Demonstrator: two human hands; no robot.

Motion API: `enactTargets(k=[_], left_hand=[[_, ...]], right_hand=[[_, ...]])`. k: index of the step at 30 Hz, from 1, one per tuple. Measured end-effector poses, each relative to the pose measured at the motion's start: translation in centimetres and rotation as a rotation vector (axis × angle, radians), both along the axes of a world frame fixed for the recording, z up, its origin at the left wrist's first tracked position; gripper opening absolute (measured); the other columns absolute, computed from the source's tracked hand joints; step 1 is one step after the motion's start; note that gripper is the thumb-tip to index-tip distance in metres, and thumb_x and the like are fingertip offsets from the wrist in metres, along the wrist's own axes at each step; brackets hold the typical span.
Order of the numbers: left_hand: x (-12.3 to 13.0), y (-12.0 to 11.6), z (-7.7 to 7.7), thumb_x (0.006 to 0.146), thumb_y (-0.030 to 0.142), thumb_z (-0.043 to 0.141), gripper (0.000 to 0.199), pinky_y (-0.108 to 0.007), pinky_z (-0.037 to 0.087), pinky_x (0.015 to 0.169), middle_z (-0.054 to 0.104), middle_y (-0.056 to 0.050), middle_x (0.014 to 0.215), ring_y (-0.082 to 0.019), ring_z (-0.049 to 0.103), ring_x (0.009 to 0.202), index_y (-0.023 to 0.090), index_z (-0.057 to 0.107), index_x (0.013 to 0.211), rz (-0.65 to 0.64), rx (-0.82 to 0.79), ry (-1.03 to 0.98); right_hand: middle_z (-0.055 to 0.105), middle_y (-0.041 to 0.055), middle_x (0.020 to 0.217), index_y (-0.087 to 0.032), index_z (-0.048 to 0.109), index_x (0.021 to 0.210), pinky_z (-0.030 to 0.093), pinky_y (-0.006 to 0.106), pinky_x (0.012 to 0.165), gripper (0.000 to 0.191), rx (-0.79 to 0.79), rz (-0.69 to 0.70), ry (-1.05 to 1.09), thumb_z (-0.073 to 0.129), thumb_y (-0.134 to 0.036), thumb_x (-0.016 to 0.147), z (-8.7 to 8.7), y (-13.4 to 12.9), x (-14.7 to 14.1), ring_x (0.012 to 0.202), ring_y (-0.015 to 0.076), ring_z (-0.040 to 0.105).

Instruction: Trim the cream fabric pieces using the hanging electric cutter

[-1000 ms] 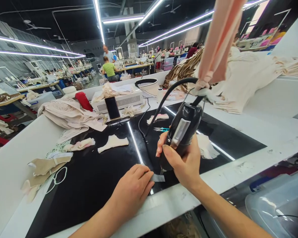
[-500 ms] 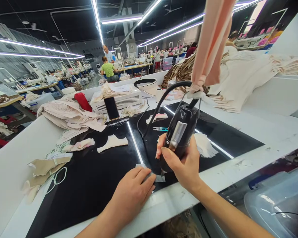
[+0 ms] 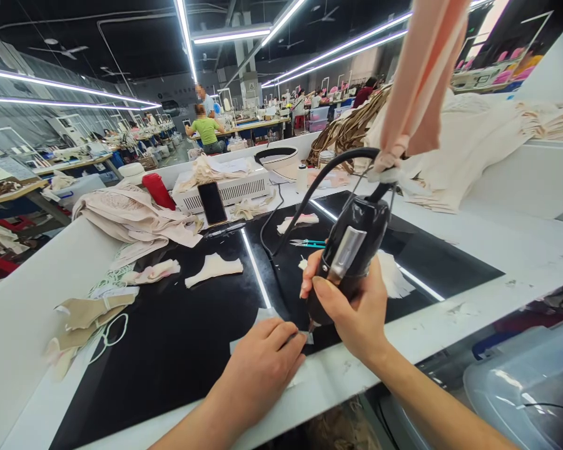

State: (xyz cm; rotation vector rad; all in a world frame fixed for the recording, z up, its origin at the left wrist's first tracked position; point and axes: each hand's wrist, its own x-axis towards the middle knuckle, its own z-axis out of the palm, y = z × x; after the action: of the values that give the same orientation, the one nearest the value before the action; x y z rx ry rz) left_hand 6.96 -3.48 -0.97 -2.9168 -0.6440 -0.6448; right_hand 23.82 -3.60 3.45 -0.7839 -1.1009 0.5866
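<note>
A thin grey piece lies on the black panel, near the front edge of the counter. The left hand rests palm down over its middle; whether it pinches or only presses is hidden. The right hand grips the black tool, tip down by the piece's right end, contact unclear. With the middle covered, what is done or left cannot be judged. Leftward the panel gives room up to the tan cloth; behind, the cable arches.
</note>
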Motion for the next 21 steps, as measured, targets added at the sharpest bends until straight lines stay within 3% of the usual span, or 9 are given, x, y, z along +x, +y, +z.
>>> enactTargets(k=[5,12,17,21], left_hand=[[0.13,-0.10,0.10,0.106,0.018,0.049,0.019,-0.035,0.061,0.085,0.072,-0.008,0.103,-0.021,0.070,0.095,0.013,0.066,0.111,-0.007,0.044,0.005],[0.03,-0.24,-0.09,0.107,0.018,0.041,0.026,-0.036,0.062,0.086,0.071,-0.008,0.103,-0.021,0.069,0.097,0.015,0.066,0.114,0.006,0.025,0.028],[-0.07,-0.19,-0.19,0.106,0.016,0.045,0.023,-0.035,0.062,0.086,0.071,-0.008,0.102,-0.021,0.068,0.096,0.015,0.066,0.115,0.000,0.014,0.007],[0.05,-0.12,-0.34,0.106,0.017,0.045,0.022,-0.035,0.062,0.084,0.071,-0.008,0.101,-0.021,0.068,0.095,0.014,0.065,0.116,-0.001,0.004,-0.010]], right_hand=[[0.067,-0.0037,0.084,-0.028,0.051,0.100,0.056,0.030,0.054,0.029,-0.005,-0.013,-0.008,0.077,-0.029,0.086,-0.28,-0.02,0.27,0.060,0.0142,0.062],[0.066,-0.0039,0.082,-0.027,0.050,0.098,0.056,0.030,0.052,0.026,-0.048,-0.051,0.012,0.074,-0.027,0.087,-0.01,0.00,0.16,0.055,0.0130,0.060],[0.067,-0.0035,0.085,-0.030,0.052,0.114,0.058,0.030,0.054,0.037,0.002,0.024,0.084,0.077,-0.032,0.087,-0.36,-0.55,0.25,0.060,0.0143,0.062],[0.068,-0.0028,0.087,-0.029,0.053,0.113,0.058,0.028,0.053,0.035,0.028,0.059,0.077,0.077,-0.032,0.088,-0.58,-0.86,0.15,0.060,0.0136,0.062]])
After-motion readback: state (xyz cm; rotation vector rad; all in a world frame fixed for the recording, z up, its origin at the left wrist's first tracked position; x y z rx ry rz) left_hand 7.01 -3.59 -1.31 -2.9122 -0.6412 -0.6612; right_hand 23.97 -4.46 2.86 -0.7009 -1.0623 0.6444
